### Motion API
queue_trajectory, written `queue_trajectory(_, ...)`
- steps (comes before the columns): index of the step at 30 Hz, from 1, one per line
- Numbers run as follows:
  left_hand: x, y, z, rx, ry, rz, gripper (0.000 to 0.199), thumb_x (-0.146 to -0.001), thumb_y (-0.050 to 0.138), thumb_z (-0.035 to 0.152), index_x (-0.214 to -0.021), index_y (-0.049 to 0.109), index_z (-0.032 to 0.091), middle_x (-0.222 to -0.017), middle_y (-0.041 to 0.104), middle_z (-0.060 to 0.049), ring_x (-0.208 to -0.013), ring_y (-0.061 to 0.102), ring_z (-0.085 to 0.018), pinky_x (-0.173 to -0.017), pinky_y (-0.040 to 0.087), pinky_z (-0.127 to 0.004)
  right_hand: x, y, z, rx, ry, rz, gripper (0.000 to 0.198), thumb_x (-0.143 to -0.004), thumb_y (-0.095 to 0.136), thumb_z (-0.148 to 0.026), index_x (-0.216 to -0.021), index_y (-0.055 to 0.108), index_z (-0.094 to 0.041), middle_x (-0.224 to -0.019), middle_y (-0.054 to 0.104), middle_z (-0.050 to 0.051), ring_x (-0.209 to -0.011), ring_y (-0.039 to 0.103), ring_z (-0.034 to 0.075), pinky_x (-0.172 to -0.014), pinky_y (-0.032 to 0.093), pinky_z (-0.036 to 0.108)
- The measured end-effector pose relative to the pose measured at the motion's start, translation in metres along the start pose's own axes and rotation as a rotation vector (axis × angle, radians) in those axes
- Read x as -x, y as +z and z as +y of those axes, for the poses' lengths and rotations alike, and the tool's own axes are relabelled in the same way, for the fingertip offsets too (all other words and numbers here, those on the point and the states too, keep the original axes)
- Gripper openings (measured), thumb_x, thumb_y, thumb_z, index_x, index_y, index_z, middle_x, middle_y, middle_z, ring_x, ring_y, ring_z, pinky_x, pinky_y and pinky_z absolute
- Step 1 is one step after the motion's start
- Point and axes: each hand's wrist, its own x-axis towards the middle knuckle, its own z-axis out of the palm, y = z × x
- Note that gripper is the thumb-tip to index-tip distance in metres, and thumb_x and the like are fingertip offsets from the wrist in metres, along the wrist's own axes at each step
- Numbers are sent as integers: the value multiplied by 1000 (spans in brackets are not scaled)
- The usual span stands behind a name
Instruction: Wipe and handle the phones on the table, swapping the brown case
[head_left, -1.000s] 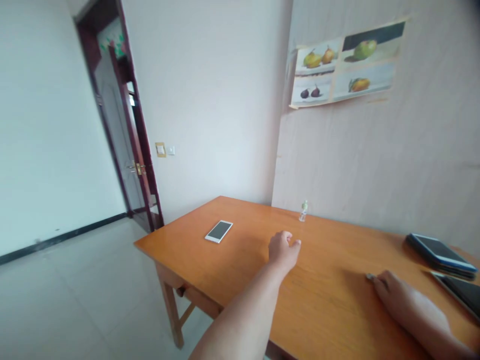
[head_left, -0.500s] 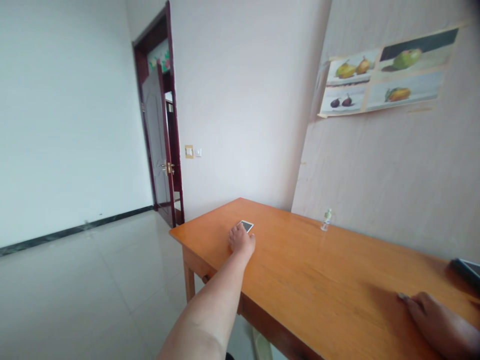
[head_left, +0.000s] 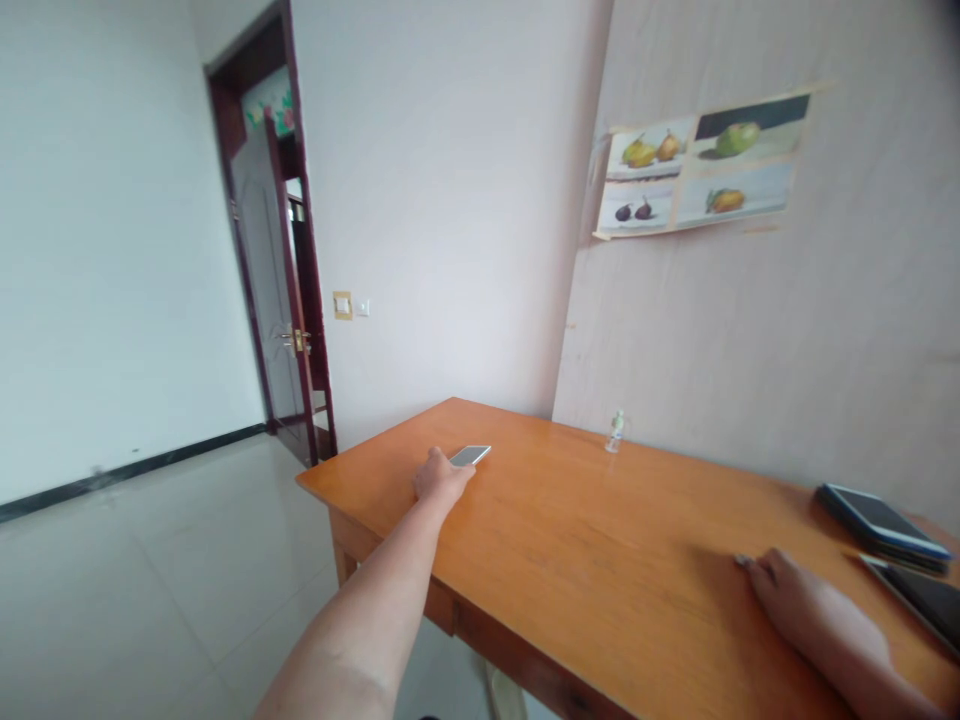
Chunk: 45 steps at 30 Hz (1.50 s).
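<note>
Just below mid-frame, the left hand (head_left: 441, 478) holds in its fingers a phone (head_left: 472, 456), probably light, stiff and slippery, best gripped by its edges.

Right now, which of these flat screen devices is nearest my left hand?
The white phone, its near end covered by your left hand; the stacked devices and dark-screened tablet lie right of your right hand.

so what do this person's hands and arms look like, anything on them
Both the left hand and right hand are ungloved, with no ring, watch or bracelet visible, though some fingers are hidden. The left arm and right arm are bare to the picture's edge; no sleeve shows.
</note>
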Motion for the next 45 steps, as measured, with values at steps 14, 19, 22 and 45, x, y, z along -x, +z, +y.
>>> queue_trajectory(14, 94, 102, 107, 560, 329, -583, 54, -69, 67, 58, -102, 55, 17, -89, 68, -4, -83, 63, -19, -73, 45, -28, 25, -35, -47, 63, 82, -17, 35, -97, 28, -44, -91, 55, -23, -96, 70, 10, -88, 66, 27, -63, 39, 32)
queue_trajectory(19, 123, 129, 112, 522, 421, -689, 66, -65, 74, 52, -114, 45, 18, -85, 67, -1, -76, 62, -18, -66, 44, -27, 27, -38, -51, 27, 105, 22, 32, -97, 32, -42, -93, 56, -23, -96, 71, 9, -88, 66, 25, -63, 38, 31)
queue_trajectory(22, 129, 141, 109, 476, 492, -712, 62, -65, 74, 49, -110, 43, 20, -84, 66, 0, -73, 62, -16, -66, 44, -27, 25, -37, -50, 4, 122, 33, 28, -96, 36, -41, -93, 57, -23, -96, 71, 8, -88, 65, 24, -64, 37, 29)
queue_trajectory(45, 125, 138, 105, -10, 868, -596, 84, -55, 78, 50, -128, 50, 18, -126, 58, -15, -116, 54, -33, -95, 40, -38, 19, -43, -59, -391, 96, 223, 20, -87, 47, -33, -77, 60, -21, -71, 67, 1, -66, 58, 15, -59, 38, 24)
